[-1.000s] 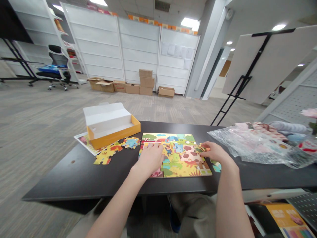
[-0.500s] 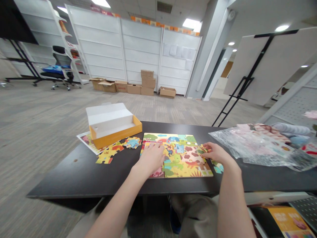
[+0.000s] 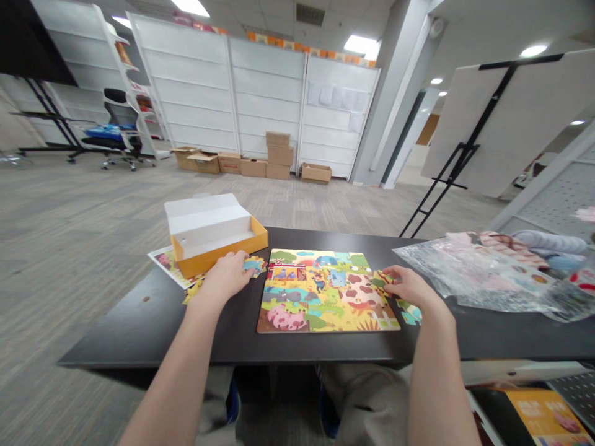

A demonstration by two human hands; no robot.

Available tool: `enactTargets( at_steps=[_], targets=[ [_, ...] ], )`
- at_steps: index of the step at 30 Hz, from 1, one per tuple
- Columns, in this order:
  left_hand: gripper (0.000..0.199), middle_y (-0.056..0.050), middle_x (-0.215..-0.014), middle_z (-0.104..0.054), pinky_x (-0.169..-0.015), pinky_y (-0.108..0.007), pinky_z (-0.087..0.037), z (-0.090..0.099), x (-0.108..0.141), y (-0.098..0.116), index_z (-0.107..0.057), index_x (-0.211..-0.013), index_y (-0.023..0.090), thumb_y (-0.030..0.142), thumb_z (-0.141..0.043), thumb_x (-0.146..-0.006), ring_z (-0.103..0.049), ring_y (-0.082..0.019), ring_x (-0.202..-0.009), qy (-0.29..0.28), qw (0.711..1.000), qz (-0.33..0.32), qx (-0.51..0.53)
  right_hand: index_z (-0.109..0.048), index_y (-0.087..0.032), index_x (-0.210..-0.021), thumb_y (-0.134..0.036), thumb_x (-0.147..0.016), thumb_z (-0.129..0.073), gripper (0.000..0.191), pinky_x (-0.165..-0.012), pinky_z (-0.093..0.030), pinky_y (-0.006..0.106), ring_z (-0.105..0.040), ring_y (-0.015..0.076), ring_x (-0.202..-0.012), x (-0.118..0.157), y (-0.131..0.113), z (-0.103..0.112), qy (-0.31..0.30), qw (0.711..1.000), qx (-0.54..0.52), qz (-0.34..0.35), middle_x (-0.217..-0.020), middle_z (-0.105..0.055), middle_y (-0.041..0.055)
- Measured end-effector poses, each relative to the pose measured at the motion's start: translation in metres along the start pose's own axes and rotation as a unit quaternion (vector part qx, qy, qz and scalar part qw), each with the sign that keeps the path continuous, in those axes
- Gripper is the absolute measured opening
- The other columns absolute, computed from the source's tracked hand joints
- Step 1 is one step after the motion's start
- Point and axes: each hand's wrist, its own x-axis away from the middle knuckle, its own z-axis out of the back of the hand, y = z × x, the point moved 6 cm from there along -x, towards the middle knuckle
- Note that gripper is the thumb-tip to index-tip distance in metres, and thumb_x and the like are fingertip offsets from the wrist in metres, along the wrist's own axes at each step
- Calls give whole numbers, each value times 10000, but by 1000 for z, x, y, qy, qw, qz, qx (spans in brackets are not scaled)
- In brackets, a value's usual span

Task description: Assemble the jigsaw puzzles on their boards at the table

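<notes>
- A black desk (image 3: 139, 328) carried everything, with a grey carpet floor beyond it; the box's white lid overhung the far edge, so a bump from the left hand could have tipped the box onto the floor.
- A rectangular cardboard jigsaw board (image 3: 320, 303) printed with colourful farm animals lay flat between the hands, its pieces seated; a dragging wrist could have lifted them.
- An open yellow cardboard box (image 3: 223, 260) stood just beyond the left hand, on a printed paper leaflet (image 3: 162, 260).
- The left hand (image 3: 225, 279) lay palm down, fingers together, their tips on a small blue jigsaw piece (image 3: 255, 266); whether it pinched, I cannot tell.
- The right hand (image 3: 409, 288) curled at the board's right edge over a green-and-yellow jigsaw piece (image 3: 379, 280); any grip was hidden.
- Teal jigsaw pieces (image 3: 409, 314) lay just below the right hand, near a crinkled clear plastic bag (image 3: 483, 279) that could have hidden them if nudged.
</notes>
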Motion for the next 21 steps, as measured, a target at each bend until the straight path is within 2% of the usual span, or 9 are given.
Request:
enactTargets(
  at_steps=[4, 7, 11, 15, 18, 21],
  targets=[
    [502, -164, -1276, -676, -993, -410, -492, -1, 0, 3, -574, -1321, 149, 430, -499, -911, -645, -329, -1171, -1, 1000, -8, 22, -743, -170, -1016, -154, -693, -717, 325, -742, -553, 300, -730, 238, -863, 0, 3, 2, 20, 998, 60, -7, -977, -765, 91],
    [489, -154, -1292, -674, -990, -416, -492, 2, 1, 5, -586, -1318, 174, 428, -506, -908, -640, -328, -1174, 1, 1000, -7, 27, -734, -164, -1048, -214, -768, -685, 288, -788, -542, 312, -725, 249, -903, 1, -7, 5, 34, 995, 90, 2, -1022, -757, 110],
    [502, -169, -1309, -661, -950, -470, -508, 1, 0, 4, -588, -1323, 176, 438, -506, -903, -623, -373, -1182, -6, 1000, 0, 22, -704, -162, -1128, -305, -846, -653, 321, -856, -526, 320, -698, 242, -973, 7, -50, -1, 34, 995, 48, 84, -1111, -723, 124],
    [488, -146, -1300, -659, -967, -439, -505, 0, -2, 4, -597, -1309, 197, 391, -554, -863, -628, -341, -1174, 4, 999, -12, 38, -714, -207, -1092, -324, -834, -686, 285, -835, -516, 297, -682, 226, -979, 16, -99, -24, -16, 987, 3, 159, -1129, -711, 93],
    [493, -129, -1278, -666, -970, -423, -506, 3, -2, 6, -598, -1301, 213, 349, -588, -827, -633, -325, -1165, 9, 999, -8, 44, -720, -197, -1098, -335, -790, -742, 337, -770, -507, 289, -671, 201, -838, 19, -118, -41, -63, 982, 11, 176, -1021, -712, 77],
    [494, -127, -1283, -658, -964, -441, -511, 6, 0, 8, -602, -1291, 222, 336, -602, -810, -628, -340, -1169, 8, 999, -2, 43, -713, -174, -1122, -318, -764, -767, 390, -703, -480, 281, -632, 189, -754, 19, -121, -49, -88, 980, 29, 177, -854, -684, 43]
  ],
)
